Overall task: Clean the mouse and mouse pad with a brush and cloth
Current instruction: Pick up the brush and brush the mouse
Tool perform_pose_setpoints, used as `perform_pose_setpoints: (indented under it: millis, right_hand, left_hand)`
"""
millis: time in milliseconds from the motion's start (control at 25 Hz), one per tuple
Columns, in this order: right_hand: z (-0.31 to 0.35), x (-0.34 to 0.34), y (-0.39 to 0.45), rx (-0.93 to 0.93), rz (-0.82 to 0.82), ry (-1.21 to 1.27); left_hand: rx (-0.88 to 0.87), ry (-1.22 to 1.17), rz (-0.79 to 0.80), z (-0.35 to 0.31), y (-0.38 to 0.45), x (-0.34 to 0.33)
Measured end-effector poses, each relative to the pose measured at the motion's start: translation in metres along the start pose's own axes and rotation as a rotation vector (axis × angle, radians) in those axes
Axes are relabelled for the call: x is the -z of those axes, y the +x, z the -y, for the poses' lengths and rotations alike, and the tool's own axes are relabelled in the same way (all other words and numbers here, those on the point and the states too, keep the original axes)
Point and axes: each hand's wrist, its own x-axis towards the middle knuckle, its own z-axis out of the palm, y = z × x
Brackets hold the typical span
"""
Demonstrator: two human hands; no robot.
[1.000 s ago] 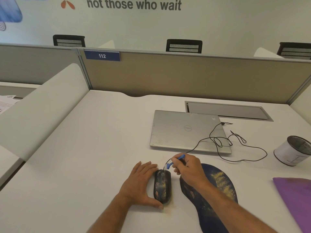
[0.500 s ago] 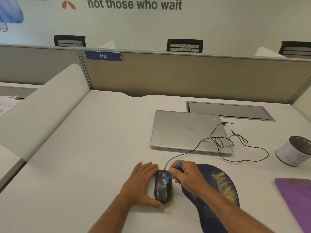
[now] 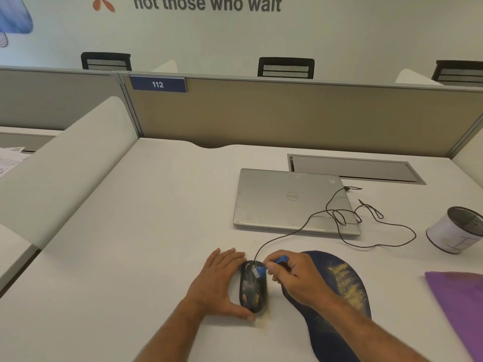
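On the white table (image 3: 130, 244), the left hand (image 3: 219, 283) lies flat and open against the left side of the dark patterned mouse (image 3: 252, 292), thumb curled round its near end. The right hand (image 3: 300, 279) pinches a small blue brush (image 3: 271, 265), its grip closed on the handle, white bristles on the mouse's front. Under that wrist lies the dark mouse pad (image 3: 345, 291); a purple cloth (image 3: 462, 304) sits at far right.

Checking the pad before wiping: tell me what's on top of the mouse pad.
Yellowish dust streaks on the mouse pad. The right hand and forearm cover its left part, so that area is hidden.
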Motion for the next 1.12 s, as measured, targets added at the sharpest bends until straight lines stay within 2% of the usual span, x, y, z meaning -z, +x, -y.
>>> perform_pose_setpoints:
  millis: [200, 320, 520, 640, 800, 960, 1120]
  right_hand:
    - [-0.007, -0.001, -0.01, 0.022, 0.137, -0.062]
    - [-0.011, 0.0, -0.017, 0.064, 0.041, -0.023]
    - [-0.016, -0.001, -0.029, 0.084, 0.14, -0.076]
    - [-0.015, 0.001, -0.031, 0.135, 0.054, -0.056]
    - [-0.014, -0.004, -0.038, 0.234, 0.13, -0.13]
    - [-0.012, -0.004, -0.036, 0.219, 0.078, -0.085]
    - [-0.011, -0.007, -0.04, 0.246, 0.24, -0.202]
  left_hand:
    - [-0.004, -0.013, -0.014, 0.0, 0.0, 0.0]
    - [-0.007, -0.015, -0.021, 0.0, 0.0, 0.0]
    - [0.003, -0.019, -0.011, -0.001, 0.0, -0.001]
    - [0.004, -0.016, -0.003, -0.001, 0.0, -0.001]
    - [-0.006, -0.018, -0.03, 0.0, -0.001, -0.002]
    - [-0.014, -0.016, -0.038, 0.002, -0.001, -0.002]
    - [-0.007, -0.02, -0.026, 0.001, -0.001, -0.003]
